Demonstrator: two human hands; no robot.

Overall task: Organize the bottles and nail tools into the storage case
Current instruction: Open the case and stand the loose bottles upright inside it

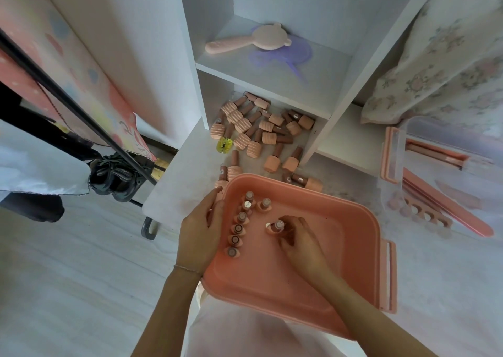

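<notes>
While the left hand [200,237] rests on the storage case [353,247] rim, the right hand [298,238] pinches a bottle [276,227] upright just right of the standing row [239,226] — small, rigid, probably glass and slick, best gripped by its cap.

The storage case [313,261] lies near, on the floor. Inside it, a row of bottles [239,226] stands along its left wall. Beyond it, more bottles [258,130] lie scattered in the bottom shelf [321,149]. A brush [245,39] rests on the shelf above. Nail tools [435,201] lie right of the case.
</notes>
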